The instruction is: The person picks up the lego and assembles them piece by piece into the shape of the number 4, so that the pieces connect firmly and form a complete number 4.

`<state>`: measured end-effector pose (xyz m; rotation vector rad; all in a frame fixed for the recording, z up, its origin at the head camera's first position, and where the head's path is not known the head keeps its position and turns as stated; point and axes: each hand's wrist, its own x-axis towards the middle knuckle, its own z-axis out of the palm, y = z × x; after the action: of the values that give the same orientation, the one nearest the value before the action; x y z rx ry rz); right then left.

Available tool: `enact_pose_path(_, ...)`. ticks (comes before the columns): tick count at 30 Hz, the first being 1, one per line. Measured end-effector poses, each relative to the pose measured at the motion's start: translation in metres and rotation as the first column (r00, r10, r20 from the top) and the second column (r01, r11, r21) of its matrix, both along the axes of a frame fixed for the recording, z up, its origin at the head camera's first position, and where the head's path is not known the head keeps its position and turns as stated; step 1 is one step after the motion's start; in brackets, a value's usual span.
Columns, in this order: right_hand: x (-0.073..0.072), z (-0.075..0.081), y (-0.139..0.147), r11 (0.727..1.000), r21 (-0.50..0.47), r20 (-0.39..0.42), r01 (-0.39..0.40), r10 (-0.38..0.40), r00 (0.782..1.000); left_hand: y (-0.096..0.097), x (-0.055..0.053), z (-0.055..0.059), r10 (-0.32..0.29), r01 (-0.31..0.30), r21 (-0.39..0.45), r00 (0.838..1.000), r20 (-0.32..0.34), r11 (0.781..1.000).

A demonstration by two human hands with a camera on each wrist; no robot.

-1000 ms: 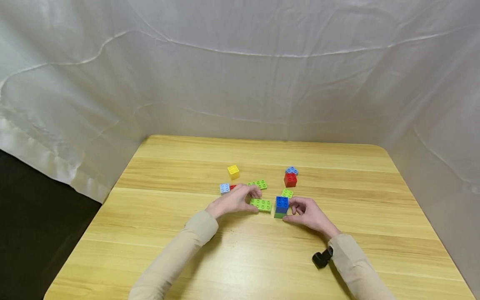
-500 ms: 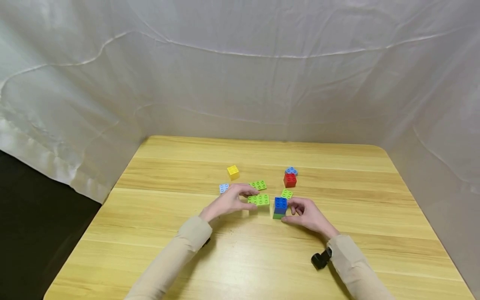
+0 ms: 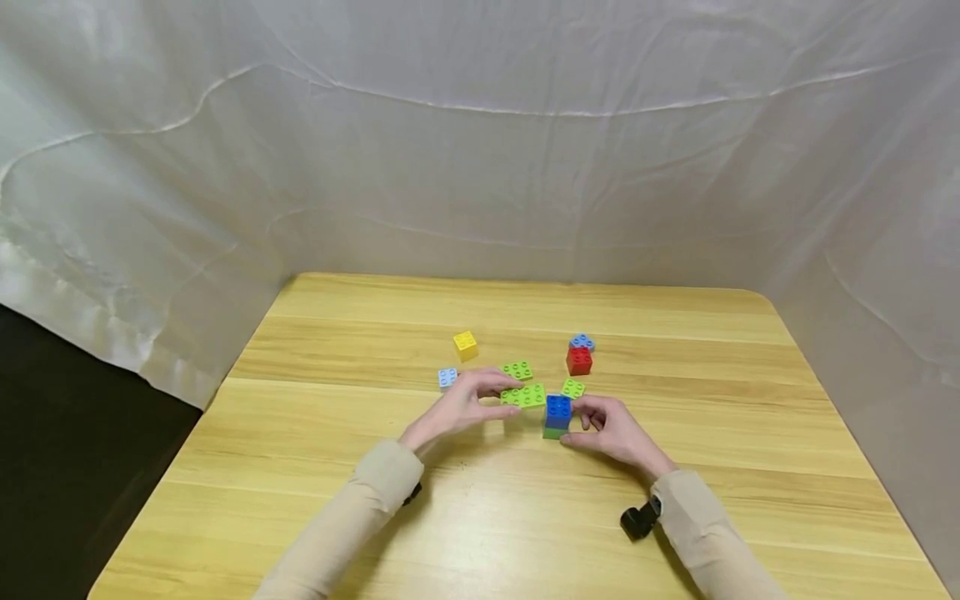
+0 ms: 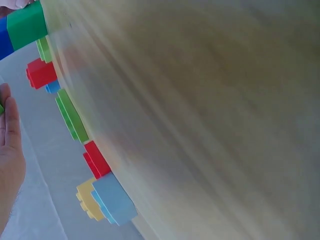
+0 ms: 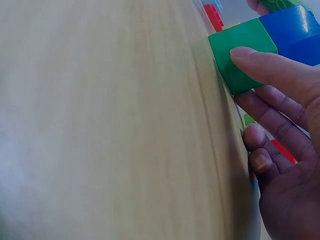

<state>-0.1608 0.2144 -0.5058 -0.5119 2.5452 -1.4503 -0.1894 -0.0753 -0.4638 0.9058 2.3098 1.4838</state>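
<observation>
Wood table (image 3: 525,517), right hand (image 3: 618,432) gripping the blue-green stack (image 3: 558,413), left hand (image 3: 459,407) pinching a lime brick (image 3: 531,395) just left of it. Probably mid-build; next needs careful lining up.

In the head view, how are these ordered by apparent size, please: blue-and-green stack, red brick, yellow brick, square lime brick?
1. Blue-and-green stack
2. Red brick and yellow brick: they look too alike to rank
3. Square lime brick

Just below the centre of the head view, the long lime-green brick (image 3: 529,396) in the left hand (image 3: 463,405) has risen higher than a second ago, its right end now tilted up.
</observation>
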Motion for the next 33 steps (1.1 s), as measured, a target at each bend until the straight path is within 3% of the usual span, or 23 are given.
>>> enact_pose_path(19,0.003,0.003,-0.001,1.0,0.002,0.018,0.003,-0.004,1.0,0.018,0.007,0.003,0.002,-0.002,0.033,1.0,0.002,0.999)
enact_pose_path(25,0.003,0.003,-0.002,1.0,0.001,0.018,0.004,-0.004,1.0,0.021,0.008,0.006,0.0,0.0,0.0,1.0,-0.015,1.0)
enact_pose_path(33,0.004,0.004,-0.003,1.0,-0.015,0.02,0.006,-0.005,1.0,0.026,0.009,0.009,-0.016,0.016,-0.035,1.0,0.012,0.999)
